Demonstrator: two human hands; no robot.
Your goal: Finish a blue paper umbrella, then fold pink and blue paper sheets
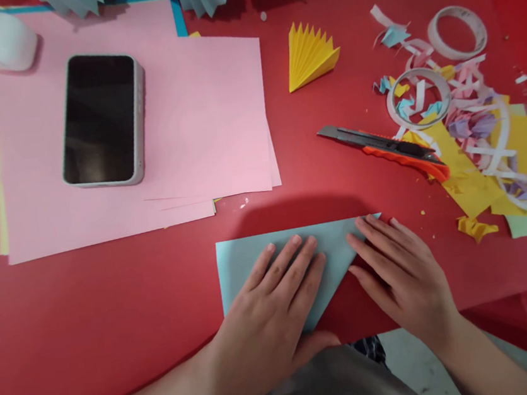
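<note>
A light blue paper sheet (242,257) folded into a triangle lies on the red table (115,316) near its front edge. My left hand (275,304) rests flat on the paper, fingers stretched out and pressing it down. My right hand (398,271) lies flat on the paper's right corner and slanted edge, fingers extended along the fold. Neither hand holds anything.
A stack of pink sheets (206,115) with a phone (102,119) on it lies at the left. A white case (1,40), a yellow paper fan (309,56), an orange box cutter (386,145), two tape rolls (458,31) and paper scraps (479,128) lie around.
</note>
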